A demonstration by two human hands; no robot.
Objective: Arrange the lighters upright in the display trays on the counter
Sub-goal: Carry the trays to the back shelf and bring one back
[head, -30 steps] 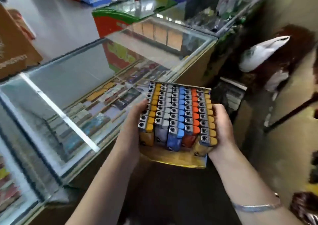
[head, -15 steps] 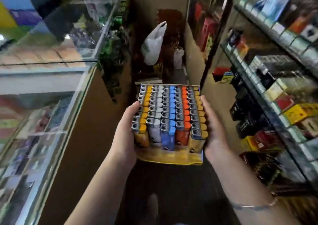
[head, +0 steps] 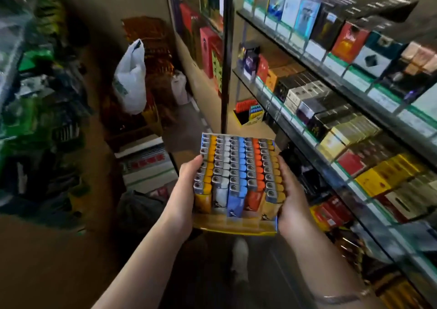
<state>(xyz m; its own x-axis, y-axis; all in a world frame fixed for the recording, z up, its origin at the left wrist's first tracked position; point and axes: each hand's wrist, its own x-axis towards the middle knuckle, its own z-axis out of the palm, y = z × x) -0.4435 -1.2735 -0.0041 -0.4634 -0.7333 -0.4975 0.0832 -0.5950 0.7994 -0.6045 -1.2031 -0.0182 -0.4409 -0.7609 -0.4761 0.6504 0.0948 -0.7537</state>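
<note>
1. Tray [head: 236,224] of lighters [head: 236,169] held in mid-air beside shelves [head: 307,134].
2. Lighters upright, heads up, rows running away from viewer.
3. Left hand [head: 186,190] and right hand [head: 290,197] clasping opposite tray sides.

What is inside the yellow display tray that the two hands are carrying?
The yellow display tray holds upright lighters in rows: yellow, white, blue, orange, yellow. The left hand and right hand cover its sides; the tray's floor is hidden.
</note>
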